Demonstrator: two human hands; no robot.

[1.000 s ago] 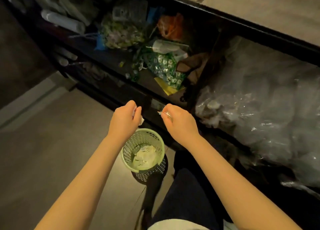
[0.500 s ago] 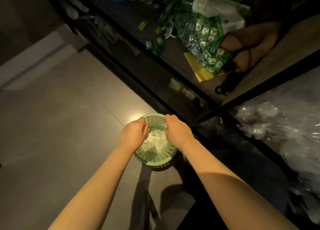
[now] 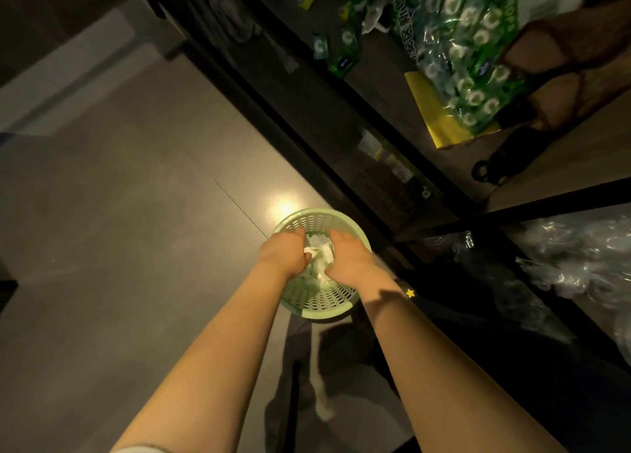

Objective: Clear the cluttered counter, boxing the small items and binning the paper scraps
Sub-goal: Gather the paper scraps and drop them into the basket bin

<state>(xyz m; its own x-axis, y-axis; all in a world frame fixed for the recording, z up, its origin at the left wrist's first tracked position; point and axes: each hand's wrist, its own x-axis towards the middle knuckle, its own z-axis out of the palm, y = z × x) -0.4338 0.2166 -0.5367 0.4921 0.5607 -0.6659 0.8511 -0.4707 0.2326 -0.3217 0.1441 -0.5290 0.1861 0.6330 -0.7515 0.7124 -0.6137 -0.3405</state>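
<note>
Paper scraps [image 3: 319, 247] are showing white and crumpled between the two hands, directly over the mouth of the pale green bin [image 3: 317, 304], which is standing on the floor [image 3: 136, 213] just beside the foot of the dark counter [image 3: 375, 111]. The person is reaching both arms down so that the hands are hanging inside the rim's outline, probably so that the light paper is falling straight in rather than drifting onto the tiles. The left hand [image 3: 283, 253] is curling its fingers and appears to be pinching a white scrap at its thumb side. The right hand [image 3: 348, 256] is smeared by motion, and I cannot tell whether it is gripping a piece or letting it go. More pale paper is lying deeper in the bin, so the binning part seems to be well under way. Up on the counter, the boxing part is looking largely undone: a large green sweet bag [image 3: 471, 60] is lying over a yellow sheet [image 3: 437, 121], and small green packets [image 3: 345, 63] are lying scattered near the counter's front edge, well apart from the bin. Clear plastic bags [image 3: 580, 258] are filling the lower shelf at the right. No box is showing anywhere in view.
</note>
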